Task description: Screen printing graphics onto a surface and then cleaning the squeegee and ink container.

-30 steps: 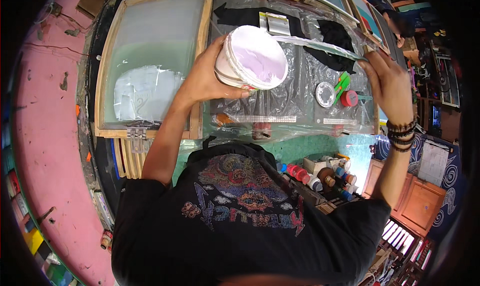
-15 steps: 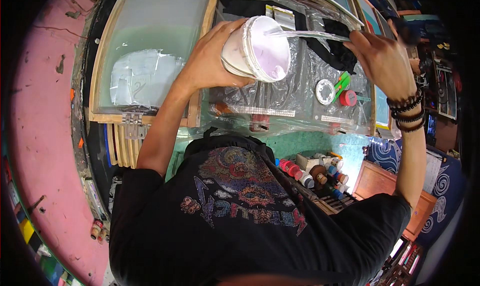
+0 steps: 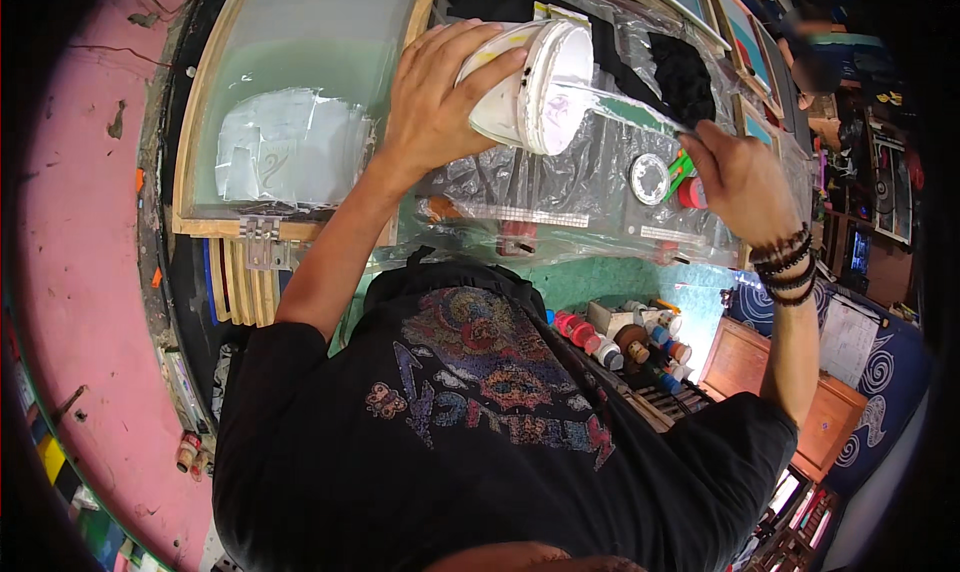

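Observation:
A white plastic tub is tipped well over on its side, its mouth facing right, with pale lilac-white paste inside. My left hand is closed round its outer wall and base. My right hand, below black bead bracelets, pinches one end of a flat stirring stick. White paste coats the stick's edge, and its far end reaches into the tub's mouth. Just left of my right hand lie a round white lid, a green-handled tool and a small red container, partly hidden by the hand.
A wood-framed printing screen smeared with white lies at left, held by a metal hinge clamp. Clear plastic sheeting covers the table, with black cloth on it. Several paint bottles stand below the table edge.
The tub has been tipped further toward the right, its mouth now nearly side-on. My right hand has come down and left, and the stick now slopes down from the tub, its flat green-looking face showing.

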### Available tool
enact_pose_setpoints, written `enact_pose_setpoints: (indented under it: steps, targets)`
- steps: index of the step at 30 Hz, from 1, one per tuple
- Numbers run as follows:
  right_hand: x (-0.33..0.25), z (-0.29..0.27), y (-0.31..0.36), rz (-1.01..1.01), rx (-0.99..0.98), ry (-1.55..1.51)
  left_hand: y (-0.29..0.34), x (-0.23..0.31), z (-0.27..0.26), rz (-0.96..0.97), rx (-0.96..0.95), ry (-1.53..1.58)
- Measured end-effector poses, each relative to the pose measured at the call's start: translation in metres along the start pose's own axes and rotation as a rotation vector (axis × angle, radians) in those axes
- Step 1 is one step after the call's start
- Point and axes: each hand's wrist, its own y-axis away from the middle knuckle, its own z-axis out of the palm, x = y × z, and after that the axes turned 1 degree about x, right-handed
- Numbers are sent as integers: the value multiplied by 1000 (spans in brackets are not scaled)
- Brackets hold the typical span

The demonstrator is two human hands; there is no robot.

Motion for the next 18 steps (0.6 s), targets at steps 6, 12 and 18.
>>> enact_pose_setpoints:
  steps: [6, 12, 18]
  targets:
    - [-5, 30, 14, 154, -61, -249, 4, 3, 13, 43, 44, -115]
    - [-9, 53, 23, 260, -221, -445, 17, 1, 25, 3, -5, -145]
    - [-12, 80, 31, 246, -298, -686, 28, -2, 24, -17, -82, -157]
